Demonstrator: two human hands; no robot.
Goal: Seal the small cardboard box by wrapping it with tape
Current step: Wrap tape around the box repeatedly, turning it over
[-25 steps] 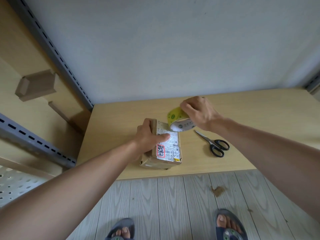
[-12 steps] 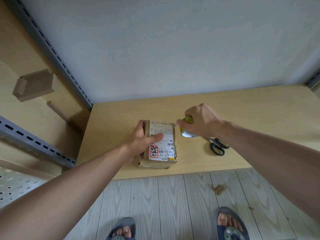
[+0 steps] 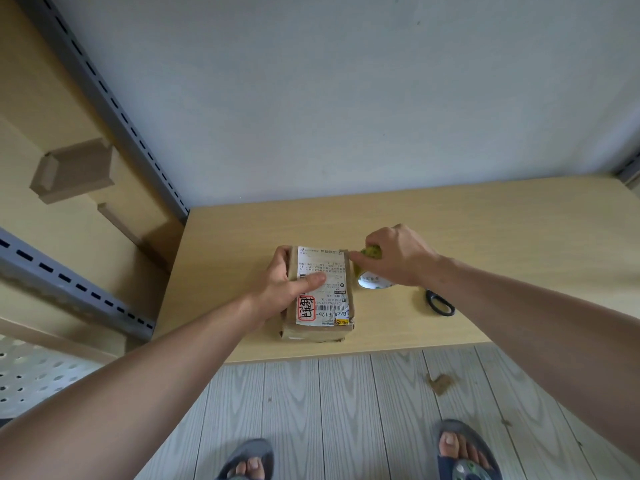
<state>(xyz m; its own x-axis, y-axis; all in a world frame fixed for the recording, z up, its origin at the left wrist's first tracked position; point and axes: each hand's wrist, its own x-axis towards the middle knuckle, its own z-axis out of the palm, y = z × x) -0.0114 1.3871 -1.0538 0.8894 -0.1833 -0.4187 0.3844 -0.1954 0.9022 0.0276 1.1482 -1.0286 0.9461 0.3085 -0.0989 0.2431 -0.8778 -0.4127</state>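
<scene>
1. Head view: left hand (image 3: 282,289) is pressing down flat on the small cardboard box (image 3: 320,299), thumb lying across the label (image 3: 322,285), fingers wrapping over the far left edge; likely pinning the box so it isn't sliding while tape is being pulled
2. Right hand (image 3: 398,256) is closing around the tape roll (image 3: 372,268), holding it just beside the box's right far corner, low over the table (image 3: 485,237); forefinger is reaching toward that corner, probably pressing a tape end there, though no strip is showing clearly
3. Box is sitting on the table near its front edge, long side running away from the person
4. Scissors (image 3: 440,303) are lying on the table right of the roll, partly hidden under the right forearm, probably kept close for cutting
5. Box is looking worn: brown card, creased and torn at the near corners, white shipping label with barcode and a red stamp covering most of the top
6. Roll is showing a yellow-green outer face and a white core
</scene>
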